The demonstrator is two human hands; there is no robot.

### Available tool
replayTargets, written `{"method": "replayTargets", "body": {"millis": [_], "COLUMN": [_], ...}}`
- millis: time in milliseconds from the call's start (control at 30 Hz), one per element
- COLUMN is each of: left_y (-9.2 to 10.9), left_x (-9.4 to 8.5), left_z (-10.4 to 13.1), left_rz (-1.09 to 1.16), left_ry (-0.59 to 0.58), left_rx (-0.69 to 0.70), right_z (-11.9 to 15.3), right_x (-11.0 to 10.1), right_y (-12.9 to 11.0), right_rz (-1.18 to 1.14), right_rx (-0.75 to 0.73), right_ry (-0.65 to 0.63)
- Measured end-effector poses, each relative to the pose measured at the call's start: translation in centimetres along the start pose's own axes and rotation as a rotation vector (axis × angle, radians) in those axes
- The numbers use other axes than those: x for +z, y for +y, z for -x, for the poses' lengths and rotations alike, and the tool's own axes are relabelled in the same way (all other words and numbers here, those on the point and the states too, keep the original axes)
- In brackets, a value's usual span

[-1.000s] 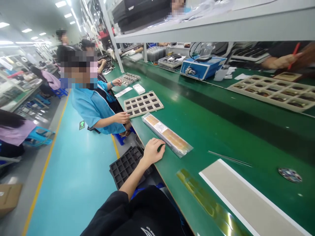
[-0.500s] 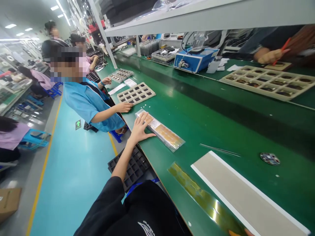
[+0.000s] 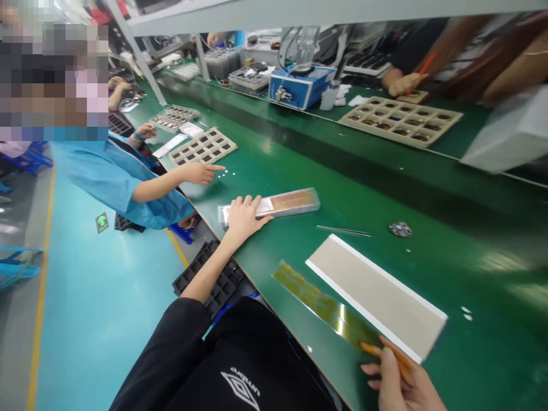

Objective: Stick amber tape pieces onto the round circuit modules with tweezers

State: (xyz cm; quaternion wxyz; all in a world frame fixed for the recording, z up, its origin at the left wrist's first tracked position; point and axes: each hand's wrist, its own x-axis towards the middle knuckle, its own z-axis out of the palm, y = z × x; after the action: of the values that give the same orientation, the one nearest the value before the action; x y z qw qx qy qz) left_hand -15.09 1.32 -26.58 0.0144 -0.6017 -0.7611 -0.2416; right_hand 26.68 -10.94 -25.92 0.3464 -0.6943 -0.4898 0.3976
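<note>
My left hand (image 3: 244, 220) lies over a clear plastic packet (image 3: 295, 200) of amber film with a white label. Its fingers bend over the far side and the thumb is along the near side. Low in the view, my right hand (image 3: 402, 382) holds orange tweezers (image 3: 400, 357), their tips at the end of a yellow-green translucent film strip (image 3: 312, 297). Beside the strip is a long beige sheet with white edges (image 3: 377, 294). Metal tweezers (image 3: 345, 231) and a small round part (image 3: 400, 229) rest farther back on the green bench.
At left, a co-worker's hand (image 3: 201, 172) points near small white bits, beside a beige tray (image 3: 205, 147). A blue machine (image 3: 299, 85) and another compartment tray (image 3: 398, 121) stand across the bench. Black trays (image 3: 209, 279) sit below the bench edge. A shelf beam (image 3: 257, 20) runs overhead.
The packet has swung round under my left hand, its far end turning away from me. My right hand and the orange tweezers have come into fuller view. The view has shifted right.
</note>
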Motion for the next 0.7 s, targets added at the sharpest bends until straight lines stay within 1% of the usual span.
{"method": "replayTargets", "body": {"millis": [100,167,233,267,333,400,467,567,700], "left_y": [3.4,5.5,6.9,7.1,6.8,5.8,4.6,3.5,3.7], "left_x": [1.5,2.2,2.2,2.0,1.0,-0.1,-0.9,-0.9,-0.6], "left_z": [2.9,4.5,5.8,6.4,7.3,8.2,8.7,8.8,8.3], "left_rz": [0.027,0.049,0.073,0.088,0.126,0.175,0.222,0.279,0.325], "left_ry": [0.029,0.029,0.011,-0.004,-0.036,-0.061,-0.071,-0.068,-0.048], "left_rx": [-0.036,-0.033,0.007,0.041,0.118,0.183,0.22,0.243,0.245], "right_z": [0.5,1.0,1.8,2.3,3.2,3.9,4.3,4.2,3.9], "right_x": [0.4,0.6,0.8,0.9,1.1,1.5,1.9,2.3,2.2], "right_y": [-0.4,-0.3,-0.2,-0.1,-0.1,-0.1,-0.2,-0.3,-0.6], "right_rz": [0.019,0.045,0.072,0.085,0.107,0.128,0.147,0.161,0.153], "right_rx": [-0.005,-0.023,-0.044,-0.055,-0.076,-0.101,-0.126,-0.159,-0.197], "right_ry": [0.02,0.037,0.044,0.045,0.049,0.063,0.085,0.106,0.116]}}
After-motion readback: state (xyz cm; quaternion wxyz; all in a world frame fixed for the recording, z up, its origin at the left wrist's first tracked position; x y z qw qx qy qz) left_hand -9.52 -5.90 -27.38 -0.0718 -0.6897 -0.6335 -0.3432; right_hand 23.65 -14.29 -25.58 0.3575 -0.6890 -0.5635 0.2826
